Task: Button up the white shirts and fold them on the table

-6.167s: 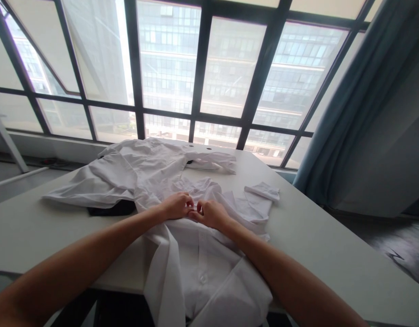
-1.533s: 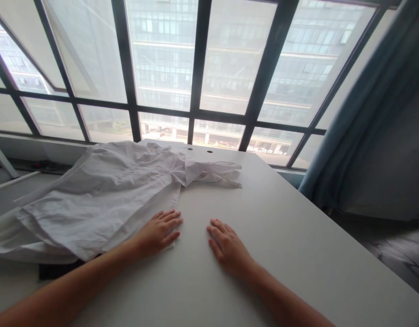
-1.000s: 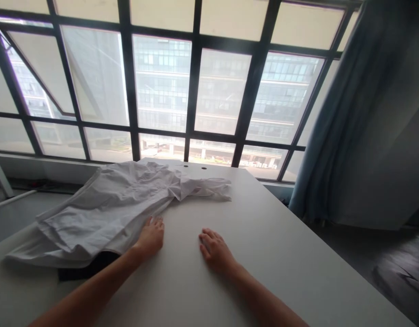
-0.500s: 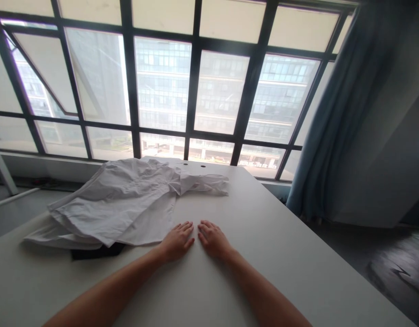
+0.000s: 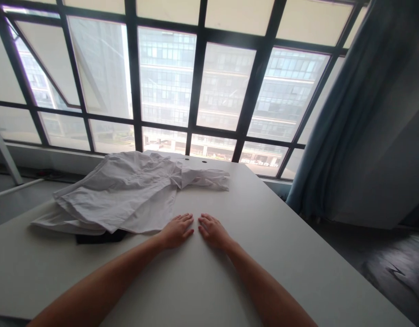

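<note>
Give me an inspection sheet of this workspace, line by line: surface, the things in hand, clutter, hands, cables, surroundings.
Surface: plain white rectangular table, two small round holes near its far edge.
Things in hand: crumpled white cotton garments piled on the table's left half, nearest the left hand.
Clutter: flat black object partly hidden under the pile.
Hands: left hand and right hand lie flat, palms down, side by side on bare tabletop, holding nothing.
Cables: nothing seen.
Surroundings: large black-framed grid window facing office buildings; blue-grey curtain at right.
</note>
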The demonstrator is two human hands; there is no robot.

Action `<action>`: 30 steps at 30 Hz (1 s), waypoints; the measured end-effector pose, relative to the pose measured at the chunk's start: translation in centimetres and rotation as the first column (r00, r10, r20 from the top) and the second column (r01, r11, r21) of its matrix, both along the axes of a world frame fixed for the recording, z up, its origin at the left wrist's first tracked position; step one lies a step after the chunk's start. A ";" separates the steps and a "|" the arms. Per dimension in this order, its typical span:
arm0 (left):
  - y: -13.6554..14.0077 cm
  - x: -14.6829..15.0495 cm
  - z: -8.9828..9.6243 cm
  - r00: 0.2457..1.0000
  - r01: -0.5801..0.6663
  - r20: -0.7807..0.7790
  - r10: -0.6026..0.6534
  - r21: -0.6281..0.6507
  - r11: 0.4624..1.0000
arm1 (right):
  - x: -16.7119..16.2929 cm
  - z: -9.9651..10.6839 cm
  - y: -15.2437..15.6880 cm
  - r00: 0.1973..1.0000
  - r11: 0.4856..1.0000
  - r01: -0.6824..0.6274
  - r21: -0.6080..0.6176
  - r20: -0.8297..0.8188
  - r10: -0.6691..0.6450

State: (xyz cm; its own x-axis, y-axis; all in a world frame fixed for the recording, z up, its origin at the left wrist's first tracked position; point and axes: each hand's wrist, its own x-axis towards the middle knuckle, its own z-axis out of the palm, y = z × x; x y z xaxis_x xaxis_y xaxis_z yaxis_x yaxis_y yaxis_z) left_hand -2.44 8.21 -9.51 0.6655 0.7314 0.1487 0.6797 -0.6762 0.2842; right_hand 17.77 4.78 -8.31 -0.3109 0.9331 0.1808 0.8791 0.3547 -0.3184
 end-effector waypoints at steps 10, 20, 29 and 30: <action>0.1 0.1 -0.1 1.000 -0.009 -0.018 0.009 0.001 1.000 | 0.5 0.2 -0.1 0.998 1.000 -0.025 0.017 -0.049 0.026; -0.8 -0.9 2.3 0.994 -0.002 0.105 0.000 0.014 1.000 | 1.7 1.4 -0.7 0.987 0.996 0.009 0.089 -0.158 0.005; 2.2 -7.5 7.1 0.859 -0.505 0.096 0.503 0.311 0.805 | 2.5 2.3 -1.5 0.976 0.999 0.049 0.005 -0.212 -0.047; 2.8 -8.7 7.5 0.808 -0.568 0.055 0.587 0.341 0.749 | 2.6 2.2 -1.5 0.975 0.999 0.044 0.004 -0.217 -0.042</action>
